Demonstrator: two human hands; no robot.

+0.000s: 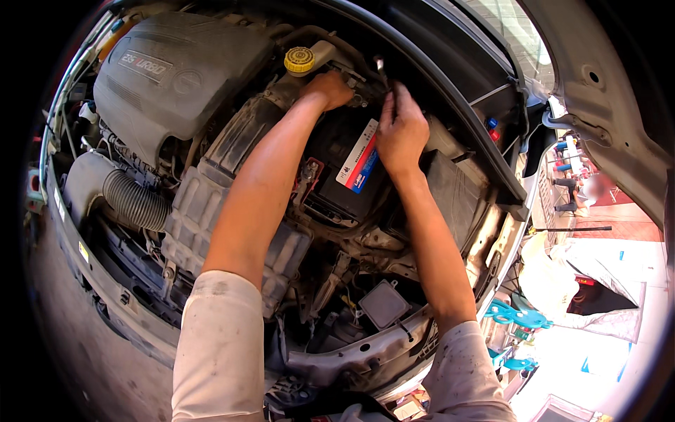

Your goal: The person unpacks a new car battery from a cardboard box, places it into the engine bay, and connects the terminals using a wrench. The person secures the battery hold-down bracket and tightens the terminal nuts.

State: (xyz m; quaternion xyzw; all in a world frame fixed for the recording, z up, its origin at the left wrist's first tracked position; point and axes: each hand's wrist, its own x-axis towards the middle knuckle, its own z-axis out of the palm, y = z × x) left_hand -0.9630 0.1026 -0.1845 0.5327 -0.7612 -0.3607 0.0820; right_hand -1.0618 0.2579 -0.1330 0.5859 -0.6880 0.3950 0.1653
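Note:
Both my arms reach into a car's engine bay. My left hand [328, 90] is closed at the far end of the black battery [341, 184], beside the terminal clamp [360, 95]. Its fingertips are hidden, and what they grip cannot be made out. On the right of the battery, my right hand [403, 133] is closed around a slim metal wrench [380, 65], whose shiny end points away from me. A yellow cap [299, 60] tops the reservoir just beyond my left hand. Nearer me, a red-trimmed terminal [308, 172] sits at the battery's left edge.
A grey engine cover [179, 77] fills the far left, with a ribbed air hose [137, 200] below it. The raised hood [619, 91] edges the right. Beyond the fender are a teal tool [517, 314] and a seated person [580, 193].

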